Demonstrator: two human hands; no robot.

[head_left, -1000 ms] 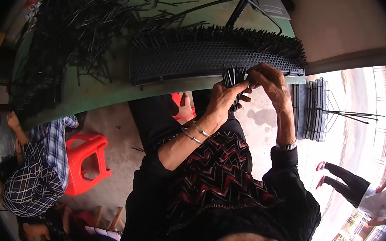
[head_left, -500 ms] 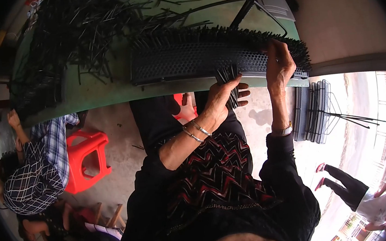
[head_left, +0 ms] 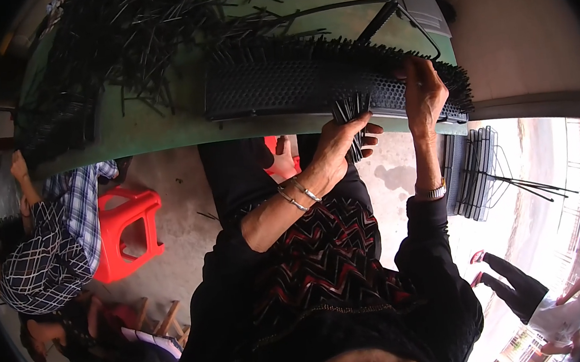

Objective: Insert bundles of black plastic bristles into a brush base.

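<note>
A long black perforated panel (head_left: pixel 267 91) lies along the near edge of the green table (head_left: pixel 150 137). Black strips stand up in a dense row (head_left: pixel 291 48) along its far side, while the honeycomb holes nearer me are bare. In front of its middle, my left hand (head_left: pixel 337 147) is closed around a bundle of thin black strips (head_left: pixel 351 107), their ends fanning upward. My right hand (head_left: pixel 426 99) is pinched at the panel's right part, fingertips against the holes by the standing strips. Whatever those fingertips hold is hidden.
Loose black strips (head_left: pixel 124 50) are heaped on the table's left. A black metal frame (head_left: pixel 379 15) reaches over the far right. Below are a red plastic stool (head_left: pixel 127 231) and stacked panels with wire frames (head_left: pixel 474 174). People are at left (head_left: pixel 50 267) and lower right (head_left: pixel 557 309).
The whole view has shifted slightly. Both hands keep nearly the same places at the panel, the left still gripping the bundle and the right still pinched.
</note>
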